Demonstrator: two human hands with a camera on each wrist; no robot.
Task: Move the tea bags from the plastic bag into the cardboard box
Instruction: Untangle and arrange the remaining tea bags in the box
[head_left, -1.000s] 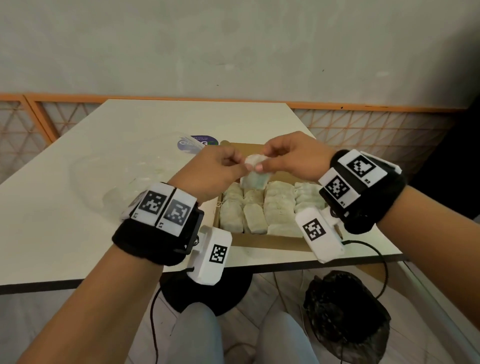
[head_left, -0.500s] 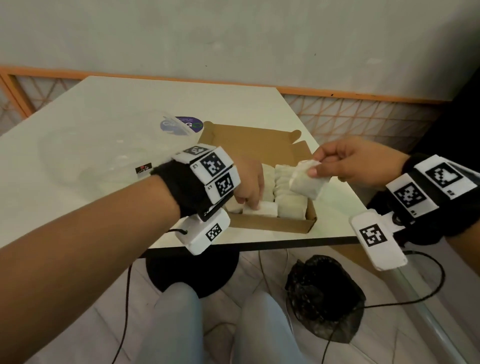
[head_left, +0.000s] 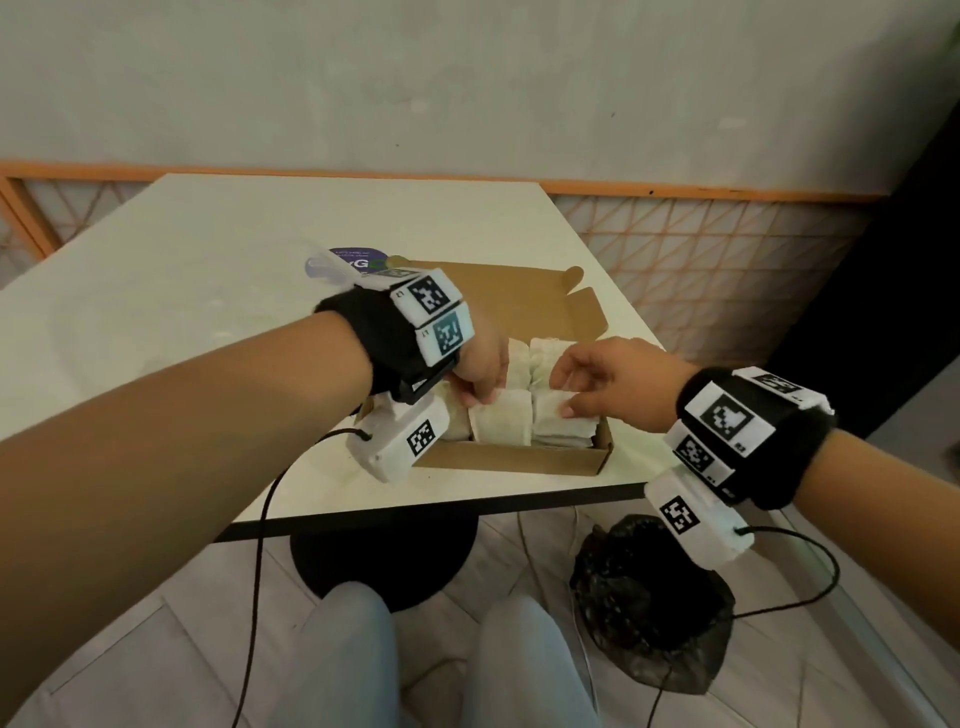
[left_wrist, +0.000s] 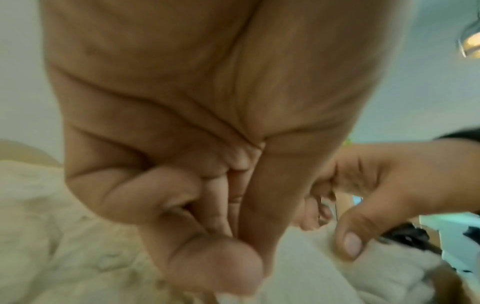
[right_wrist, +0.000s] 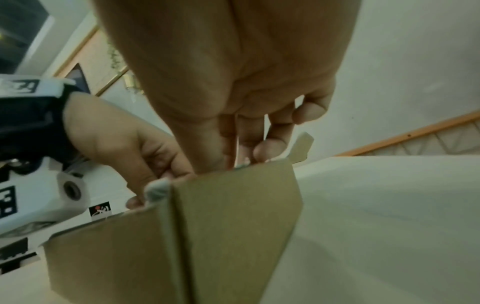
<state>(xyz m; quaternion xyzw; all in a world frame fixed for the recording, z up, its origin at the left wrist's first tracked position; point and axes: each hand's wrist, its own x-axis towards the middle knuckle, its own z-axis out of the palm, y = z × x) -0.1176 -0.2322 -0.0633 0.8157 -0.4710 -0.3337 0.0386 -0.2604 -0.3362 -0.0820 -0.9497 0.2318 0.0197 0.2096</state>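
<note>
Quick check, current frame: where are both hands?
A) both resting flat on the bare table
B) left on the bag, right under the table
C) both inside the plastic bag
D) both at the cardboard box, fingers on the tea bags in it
D: in the head view the left hand and right hand both reach into the cardboard box, fingertips on the tea bags packed in it.

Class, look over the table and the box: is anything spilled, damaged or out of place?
Nothing stands out. The tea bags lie packed in rows inside the cardboard box, none spilled onto the table. Both the left hand and right hand are at the front row. The clear plastic bag lies behind the box.
</note>
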